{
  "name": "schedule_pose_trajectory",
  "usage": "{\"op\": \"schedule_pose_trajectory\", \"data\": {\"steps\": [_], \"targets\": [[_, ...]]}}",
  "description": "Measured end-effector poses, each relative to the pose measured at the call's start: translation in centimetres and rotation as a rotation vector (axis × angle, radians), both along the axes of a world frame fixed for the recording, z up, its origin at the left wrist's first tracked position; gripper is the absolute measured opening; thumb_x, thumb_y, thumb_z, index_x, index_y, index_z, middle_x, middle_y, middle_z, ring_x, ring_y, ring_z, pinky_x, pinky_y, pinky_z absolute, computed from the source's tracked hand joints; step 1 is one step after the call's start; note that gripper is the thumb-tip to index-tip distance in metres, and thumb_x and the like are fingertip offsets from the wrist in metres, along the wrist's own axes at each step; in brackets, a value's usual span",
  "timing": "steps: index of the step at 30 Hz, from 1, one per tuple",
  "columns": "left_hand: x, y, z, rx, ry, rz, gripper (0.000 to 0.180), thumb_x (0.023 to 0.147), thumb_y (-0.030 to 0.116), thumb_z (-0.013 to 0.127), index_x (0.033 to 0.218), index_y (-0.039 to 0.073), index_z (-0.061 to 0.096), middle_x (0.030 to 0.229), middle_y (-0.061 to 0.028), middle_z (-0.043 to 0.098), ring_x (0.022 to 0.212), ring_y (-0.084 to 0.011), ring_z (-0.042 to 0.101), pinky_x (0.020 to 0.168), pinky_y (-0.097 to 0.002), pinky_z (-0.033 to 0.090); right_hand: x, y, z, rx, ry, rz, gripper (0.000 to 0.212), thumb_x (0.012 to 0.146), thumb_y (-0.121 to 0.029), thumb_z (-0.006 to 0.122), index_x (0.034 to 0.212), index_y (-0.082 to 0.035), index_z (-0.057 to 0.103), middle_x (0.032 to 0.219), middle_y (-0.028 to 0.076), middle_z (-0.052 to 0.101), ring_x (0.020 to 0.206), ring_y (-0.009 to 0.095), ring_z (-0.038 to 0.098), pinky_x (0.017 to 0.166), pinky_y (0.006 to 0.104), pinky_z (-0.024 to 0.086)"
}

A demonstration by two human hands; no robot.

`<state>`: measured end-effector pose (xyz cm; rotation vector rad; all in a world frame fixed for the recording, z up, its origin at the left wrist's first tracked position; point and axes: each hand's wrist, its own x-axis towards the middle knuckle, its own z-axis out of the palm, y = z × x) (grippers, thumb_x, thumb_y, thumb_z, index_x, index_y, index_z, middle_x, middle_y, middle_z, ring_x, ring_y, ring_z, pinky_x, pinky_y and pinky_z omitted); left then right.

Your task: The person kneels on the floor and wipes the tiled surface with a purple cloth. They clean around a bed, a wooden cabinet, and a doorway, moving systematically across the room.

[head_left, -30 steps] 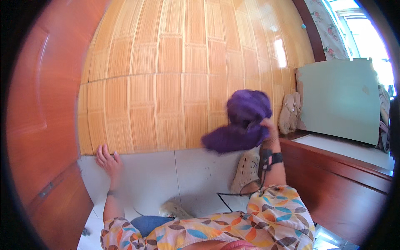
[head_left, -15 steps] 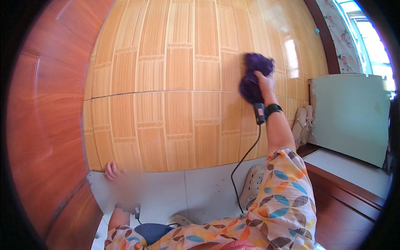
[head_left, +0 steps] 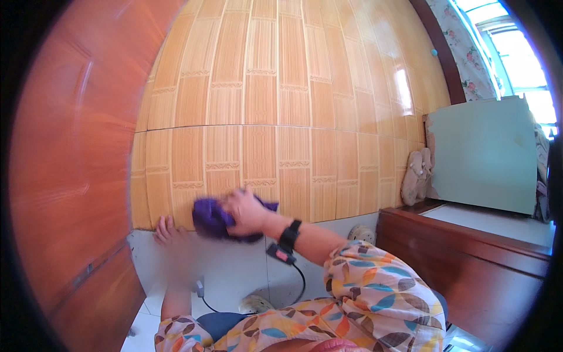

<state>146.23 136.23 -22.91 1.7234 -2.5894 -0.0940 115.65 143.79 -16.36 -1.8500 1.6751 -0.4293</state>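
My right hand [head_left: 246,212] presses a purple cloth [head_left: 209,218] against the floor. The cloth lies bunched across the line where the yellow wood-patterned tiles [head_left: 258,152] meet the pale tiles [head_left: 153,258]; part of it is blurred. A black strap with a small cabled box [head_left: 281,254] is on my right wrist. To the left of the cloth, my left hand [head_left: 171,234] rests with fingers spread on the tile edge, holding nothing. Its wrist and palm are smeared in the picture.
A reddish wooden door or panel [head_left: 82,146] stands along the left. At right are beige sandals [head_left: 415,176], a pale green box-like cabinet [head_left: 484,158] and a reddish-brown wooden ledge [head_left: 434,246]. My light clogs [head_left: 362,233] stand on the pale tiles. A black cable [head_left: 304,284] hangs near them.
My right hand has swept the purple cloth from the far right back toward me and to the left, close to my left hand. The left hand stays in about the same place.
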Motion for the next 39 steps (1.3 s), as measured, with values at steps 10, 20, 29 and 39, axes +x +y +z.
{"op": "schedule_pose_trajectory", "data": {"steps": [10, 20, 29, 39], "targets": [[-0.7, -0.1, 0.4, -0.073, 0.079, 0.000, 0.053, 0.097, 0.026, 0.051, 0.147, 0.009, 0.044, 0.155, -0.0126, 0.039, 0.145, -0.0353, 0.032, 0.118, -0.0617, 0.017, -3.1, 15.1, 3.5, 0.909, -1.411, -0.537, 0.055, 0.078, -0.015, 0.079, 0.128, 0.000, 0.063, 0.115, 0.008, 0.069, 0.105, 0.020, 0.065, 0.100, 0.0375, 0.050], [-12.3, -6.8, -0.1, -0.080, 0.287, -0.098, 0.055, 0.100, 0.031, 0.053, 0.146, 0.006, 0.039, 0.153, -0.0165, 0.038, 0.144, -0.0359, 0.033, 0.113, -0.0652, 0.023, -21.6, 15.6, 2.8, 0.014, 0.185, -0.943, 0.065, 0.074, -0.045, 0.083, 0.119, -0.001, 0.069, 0.131, 0.021, 0.063, 0.116, 0.038, 0.059, 0.102, 0.0514, 0.044], [-27.1, -7.8, 1.0, -0.043, -0.050, 0.322, 0.063, 0.102, 0.040, 0.049, 0.152, 0.005, 0.034, 0.160, -0.0145, 0.031, 0.151, -0.0365, 0.025, 0.112, -0.0695, 0.027, -29.3, 4.3, -3.9, -0.269, 0.450, -0.941, 0.055, 0.071, -0.048, 0.080, 0.117, -0.019, 0.072, 0.146, 0.016, 0.053, 0.121, 0.043, 0.051, 0.095, 0.0622, 0.037], [-25.9, -8.6, 1.5, 0.072, -0.131, 0.244, 0.065, 0.103, 0.039, 0.046, 0.155, 0.006, 0.026, 0.165, -0.0171, 0.019, 0.153, -0.0390, 0.016, 0.113, -0.0731, 0.012, -47.7, -21.2, -3.1, -0.066, 0.430, -1.039, 0.068, 0.075, -0.054, 0.072, 0.129, -0.012, 0.067, 0.151, 0.014, 0.048, 0.135, 0.043, 0.044, 0.108, 0.0692, 0.031]]}}
